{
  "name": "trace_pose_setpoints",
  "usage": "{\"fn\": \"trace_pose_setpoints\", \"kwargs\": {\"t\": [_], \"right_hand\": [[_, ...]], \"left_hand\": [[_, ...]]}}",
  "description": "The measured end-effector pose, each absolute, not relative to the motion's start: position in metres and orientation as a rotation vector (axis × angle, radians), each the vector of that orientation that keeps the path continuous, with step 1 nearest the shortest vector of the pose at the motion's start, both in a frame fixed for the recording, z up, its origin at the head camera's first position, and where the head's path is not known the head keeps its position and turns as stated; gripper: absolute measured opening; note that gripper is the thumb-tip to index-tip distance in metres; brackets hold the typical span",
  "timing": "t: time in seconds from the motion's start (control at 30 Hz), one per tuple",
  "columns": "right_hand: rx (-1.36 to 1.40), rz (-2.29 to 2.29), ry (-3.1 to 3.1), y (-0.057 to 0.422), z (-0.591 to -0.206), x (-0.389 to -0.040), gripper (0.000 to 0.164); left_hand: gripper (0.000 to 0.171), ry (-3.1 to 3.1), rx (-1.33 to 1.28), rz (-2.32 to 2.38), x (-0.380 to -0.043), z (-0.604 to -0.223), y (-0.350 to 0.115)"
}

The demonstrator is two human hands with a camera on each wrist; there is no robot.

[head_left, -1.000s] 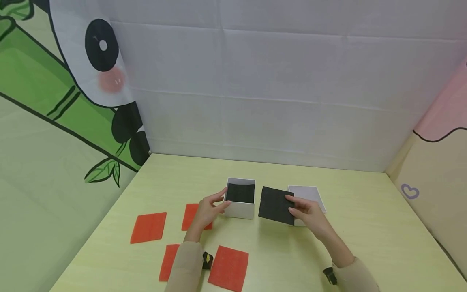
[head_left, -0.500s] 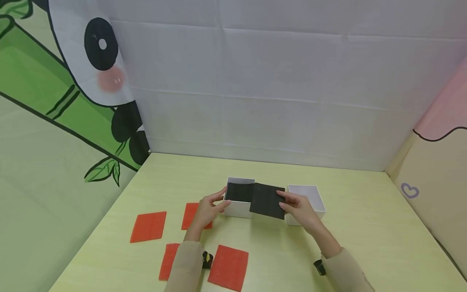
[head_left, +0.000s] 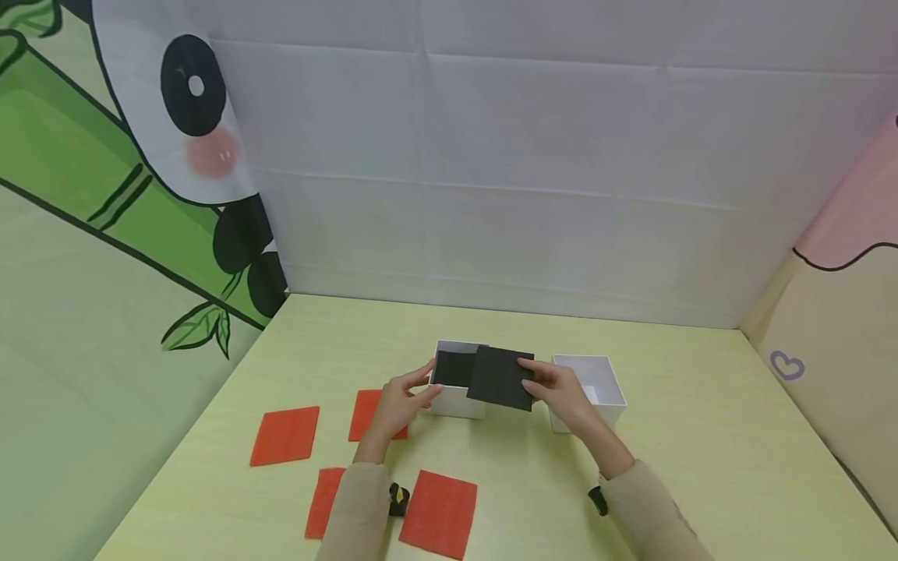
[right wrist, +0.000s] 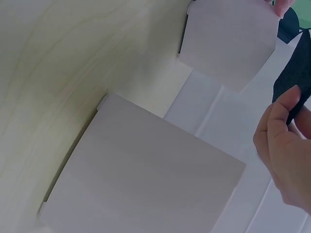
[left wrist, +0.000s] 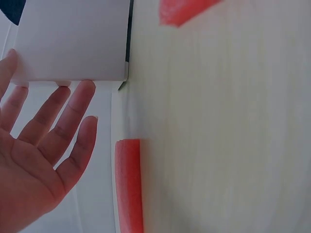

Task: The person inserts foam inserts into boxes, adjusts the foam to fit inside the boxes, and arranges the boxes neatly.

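Observation:
My right hand (head_left: 564, 396) pinches a thin black square cloth (head_left: 500, 379) by its right edge, thumb in front. The cloth is tilted and overlaps the right side of the left white box (head_left: 456, 403) in the head view. Inside that box lies more black material (head_left: 452, 369). My left hand (head_left: 401, 403) is at the box's left side, its thumb at the front and its fairly straight, spread fingertips (left wrist: 86, 87) touching the wall. Just right of the held cloth stands a second white box (head_left: 605, 417), open at the top.
Several red square cloths lie at the left: one far left (head_left: 284, 436), one behind the left wrist (head_left: 366, 409), one partly under the left sleeve (head_left: 323, 502) and one at the front (head_left: 440, 514). A white sheet (head_left: 519, 171) hangs behind the yellowish table (head_left: 673, 389).
My right hand has carried the black cloth leftward and slightly up, from between the boxes to over the left box's right side. The left hand and both boxes stay in place.

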State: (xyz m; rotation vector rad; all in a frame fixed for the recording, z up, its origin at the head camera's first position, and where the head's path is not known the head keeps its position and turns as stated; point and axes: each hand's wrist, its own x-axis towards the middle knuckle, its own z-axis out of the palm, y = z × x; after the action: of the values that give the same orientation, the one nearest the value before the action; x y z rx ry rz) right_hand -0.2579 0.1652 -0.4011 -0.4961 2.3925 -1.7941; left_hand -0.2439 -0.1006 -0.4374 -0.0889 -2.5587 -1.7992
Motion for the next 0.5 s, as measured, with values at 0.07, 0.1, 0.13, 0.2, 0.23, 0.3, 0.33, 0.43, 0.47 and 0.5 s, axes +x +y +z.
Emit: {"fn": "trace_pose_setpoints", "kwargs": {"t": [0.07, 0.1, 0.13, 0.2, 0.23, 0.3, 0.33, 0.43, 0.47, 0.5], "right_hand": [[-0.489, -1.787, 2.41, 0.162, -0.401, -0.261, 0.039], [-0.484, -1.786, 2.414, 0.16, -0.401, -0.262, 0.039], [-0.478, -1.786, 2.416, 0.158, -0.401, -0.263, 0.039], [-0.458, -1.795, 2.417, 0.154, -0.402, -0.266, 0.039], [-0.45, -1.798, 2.418, 0.152, -0.402, -0.267, 0.039], [-0.438, -1.799, 2.423, 0.149, -0.402, -0.27, 0.039], [-0.43, -1.796, 2.432, 0.147, -0.401, -0.271, 0.039], [-0.41, -1.784, 2.461, 0.142, -0.401, -0.276, 0.038], [-0.405, -1.779, 2.474, 0.141, -0.4, -0.278, 0.038], [-0.403, -1.776, 2.483, 0.14, -0.399, -0.279, 0.038]], "left_hand": [[0.054, -2.559, -0.072, -1.8, -0.249, -0.446, -0.103], [0.054, -2.558, -0.064, -1.799, -0.25, -0.448, -0.103], [0.054, -2.56, -0.059, -1.793, -0.251, -0.45, -0.104], [0.054, -2.559, -0.039, -1.79, -0.252, -0.452, -0.104], [0.054, -2.558, -0.033, -1.791, -0.252, -0.452, -0.105], [0.054, -2.55, -0.035, -1.793, -0.252, -0.453, -0.105], [0.054, -2.549, -0.036, -1.794, -0.252, -0.452, -0.105], [0.054, -2.552, -0.047, -1.798, -0.252, -0.452, -0.105], [0.054, -2.553, -0.049, -1.799, -0.252, -0.452, -0.105], [0.054, -2.556, -0.056, -1.797, -0.252, -0.452, -0.105]]}}
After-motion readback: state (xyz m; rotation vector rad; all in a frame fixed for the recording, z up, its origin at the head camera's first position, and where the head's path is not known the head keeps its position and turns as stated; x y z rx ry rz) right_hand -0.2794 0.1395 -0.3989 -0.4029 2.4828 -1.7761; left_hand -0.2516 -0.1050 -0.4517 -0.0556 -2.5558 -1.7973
